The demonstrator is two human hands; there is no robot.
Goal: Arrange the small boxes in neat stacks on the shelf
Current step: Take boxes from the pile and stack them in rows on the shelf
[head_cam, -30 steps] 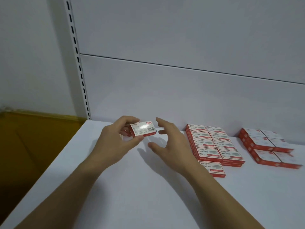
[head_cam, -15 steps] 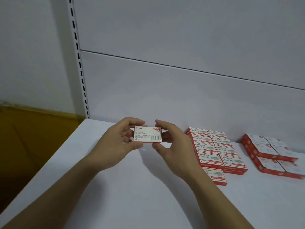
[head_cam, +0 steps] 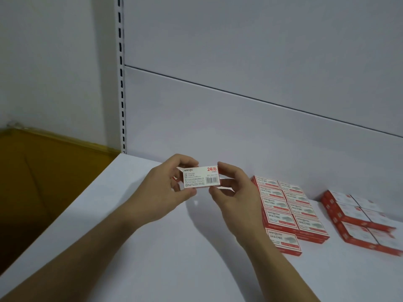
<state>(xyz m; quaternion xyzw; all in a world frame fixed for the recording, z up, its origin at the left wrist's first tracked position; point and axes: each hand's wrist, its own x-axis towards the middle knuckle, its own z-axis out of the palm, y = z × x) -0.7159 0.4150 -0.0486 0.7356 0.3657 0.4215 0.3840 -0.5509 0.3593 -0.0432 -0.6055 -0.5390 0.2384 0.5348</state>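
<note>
1. head view: the staple box point(head_cam: 201, 177) was up in the air above the shelf point(head_cam: 152, 247), white barcode face toward the camera, left of the stacked boxes and touching none of them.
2. left hand point(head_cam: 165, 188) pinched its left end and right hand point(head_cam: 235, 192) pinched its right end, thumbs below and fingers on top. both were grasping it.
3. risk one: the block of stacked boxes point(head_cam: 287, 205) showed red-and-white tops facing up. set down barcode-up, the held box would break that pattern.
4. risk two: a lone box point(head_cam: 283, 240) lay at the front of the block, seemingly a layer lower. landing the held box skewed on it would leave an overhang, and the right forearm, close beside it, could knock the rows out of line.
5. risk three: a fingertip pinch on a smooth little carton looked light. a slip while turning it could drop it, perhaps past the shelf's left edge toward the brown surface point(head_cam: 43, 182) below.
6. the second group of boxes point(head_cam: 359, 219) sat apart to the right, blurred.
</note>
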